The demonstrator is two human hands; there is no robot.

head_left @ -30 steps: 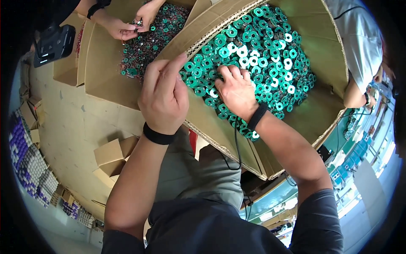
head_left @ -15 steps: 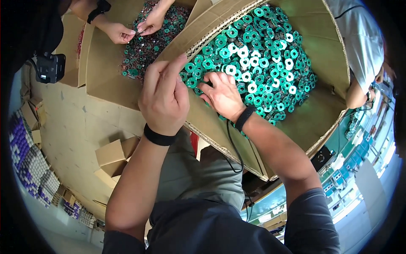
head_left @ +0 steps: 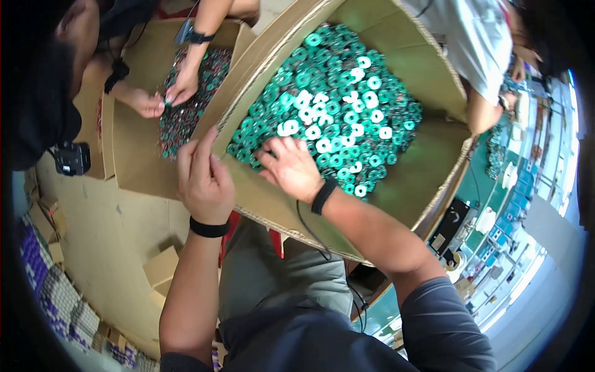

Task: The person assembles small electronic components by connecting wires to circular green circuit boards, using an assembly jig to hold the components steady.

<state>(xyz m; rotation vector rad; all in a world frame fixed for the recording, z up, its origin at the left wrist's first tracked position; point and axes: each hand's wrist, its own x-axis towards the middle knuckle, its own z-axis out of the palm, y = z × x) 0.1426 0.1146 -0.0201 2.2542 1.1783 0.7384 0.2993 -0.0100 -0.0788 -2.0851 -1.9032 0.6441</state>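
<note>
A large cardboard box (head_left: 427, 177) stands tilted before me, holding a heap of small green ring-shaped parts (head_left: 338, 115), some shining bright white. My left hand (head_left: 207, 183) is at the box's left corner, its fingers along the outer wall and its thumb bent toward the rim. Inside the box, my right hand (head_left: 290, 167) lies at the near left edge of the heap. Its fingers are curled down among the ring parts, and the fingertips are partly hidden. A black band circles each of my wrists.
Left of my box, another person's hands (head_left: 167, 102) pinch a small part over a second carton (head_left: 139, 167) of mixed pieces. A person in a light shirt (head_left: 449, 49) stands at the right. Beyond are a green workbench (head_left: 477, 180) and, on the floor, a small carton (head_left: 162, 266).
My view has shifted, so the box and both my hands appear farther left and lower. Both hands keep their places at the box. More of the other person's arms has come into view.
</note>
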